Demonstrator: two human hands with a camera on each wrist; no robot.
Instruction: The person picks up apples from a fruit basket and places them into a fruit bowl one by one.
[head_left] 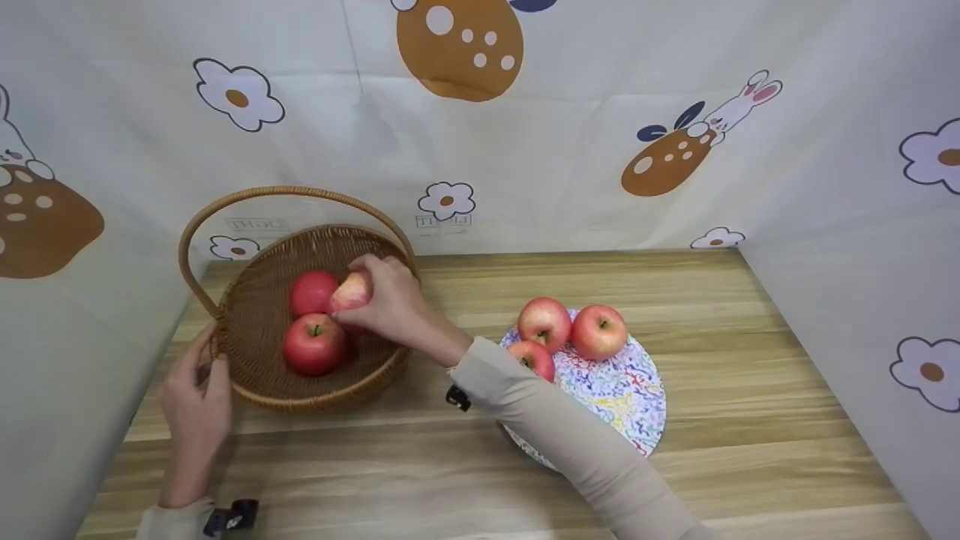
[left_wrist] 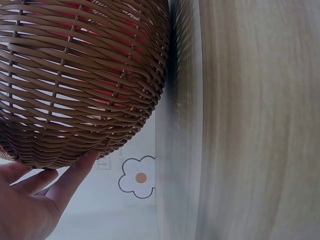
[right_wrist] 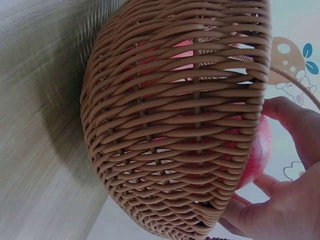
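A brown wicker basket [head_left: 300,397] with a tall arched handle stands at the left of the table. Inside it lie two red apples [head_left: 315,343], one behind the other. My right hand [head_left: 390,300] reaches over the basket's right rim and grips another apple [head_left: 352,291] between thumb and fingers, close beside those two. In the right wrist view, the held apple [right_wrist: 257,152] shows just past the rim, partly hidden by the weave. At the basket's left side, my left hand [head_left: 196,397] holds the rim near the handle's base, its fingers [left_wrist: 75,175] against the wicker.
A round plate [head_left: 637,397] with a colourful speckled pattern sits right of the basket, under my right forearm. It bears three apples [head_left: 598,332] toward its back and left. A patterned cloth wall [head_left: 555,217] stands behind the wooden table [head_left: 720,375] and along its sides.
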